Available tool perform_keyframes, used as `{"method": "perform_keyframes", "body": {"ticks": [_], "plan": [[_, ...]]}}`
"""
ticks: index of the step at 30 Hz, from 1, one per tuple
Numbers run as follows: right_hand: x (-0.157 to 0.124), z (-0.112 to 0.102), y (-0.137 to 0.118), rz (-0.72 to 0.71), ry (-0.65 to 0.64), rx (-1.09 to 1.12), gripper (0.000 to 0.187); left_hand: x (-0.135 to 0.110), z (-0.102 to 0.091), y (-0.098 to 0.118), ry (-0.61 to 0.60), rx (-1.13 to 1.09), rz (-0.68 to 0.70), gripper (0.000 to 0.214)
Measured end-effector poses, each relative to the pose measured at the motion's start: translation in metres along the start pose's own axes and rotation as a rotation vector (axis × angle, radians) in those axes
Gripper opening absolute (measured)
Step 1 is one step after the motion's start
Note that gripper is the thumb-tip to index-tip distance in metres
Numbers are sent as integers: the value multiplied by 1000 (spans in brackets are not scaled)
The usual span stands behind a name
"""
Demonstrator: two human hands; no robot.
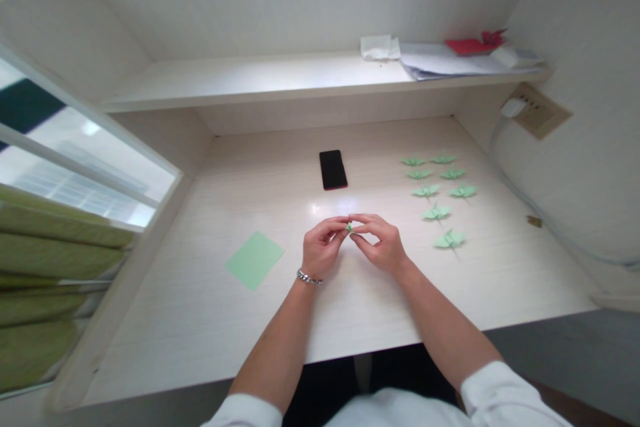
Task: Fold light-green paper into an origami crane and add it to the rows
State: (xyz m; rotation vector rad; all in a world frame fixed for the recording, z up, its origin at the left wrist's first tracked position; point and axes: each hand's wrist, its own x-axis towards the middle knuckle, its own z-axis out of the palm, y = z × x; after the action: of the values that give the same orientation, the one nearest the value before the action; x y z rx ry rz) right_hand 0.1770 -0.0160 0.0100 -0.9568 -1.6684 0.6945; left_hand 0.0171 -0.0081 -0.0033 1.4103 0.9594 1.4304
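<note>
Between my two hands, just above the desk's middle, is a small piece of folded green paper (pixel 350 228), mostly hidden by fingers. My left hand (pixel 323 245), with a chain bracelet at the wrist, pinches it from the left. From the other side my right hand (pixel 379 240) grips it between thumb and fingertips. A flat green square sheet of paper (pixel 255 260) lies left of my left hand. Folded green paper cranes (pixel 437 213), several of them, stand in two columns to the right of my right hand.
A black phone (pixel 333 169) lies beyond my hands. On the shelf (pixel 260 77) at the back are white papers (pixel 445 61), a folded tissue (pixel 380 48) and a red paper crane (pixel 493 37). A plugged-in cable (pixel 520 193) runs along the right wall.
</note>
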Motion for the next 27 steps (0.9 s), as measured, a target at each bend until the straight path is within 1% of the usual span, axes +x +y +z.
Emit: {"method": "perform_keyframes", "body": {"ticks": [6, 13, 17, 20, 22, 24, 27], "plan": [[-1, 1, 1, 10, -3, -17, 14, -1, -1, 1, 23, -21, -14, 10], [-1, 2, 2, -30, 38, -29, 13, -1, -2, -2, 2, -4, -16, 10], [-1, 2, 2, 3, 70, -36, 9, 0, -2, -1, 20, -9, -15, 9], [-1, 4, 2, 68, 108, 13, 6, 1, -1, -2, 29, 5, -18, 11], [-2, 6, 4, 147, 117, 76, 7, 1, -1, -3, 34, 29, -32, 13], [-2, 9, 7, 246, 118, 157, 11, 1, 0, -4, 23, 40, -68, 14], [-2, 12, 13, 376, 117, 267, 19, 0, 2, -7, -11, -7, -158, 17]]}}
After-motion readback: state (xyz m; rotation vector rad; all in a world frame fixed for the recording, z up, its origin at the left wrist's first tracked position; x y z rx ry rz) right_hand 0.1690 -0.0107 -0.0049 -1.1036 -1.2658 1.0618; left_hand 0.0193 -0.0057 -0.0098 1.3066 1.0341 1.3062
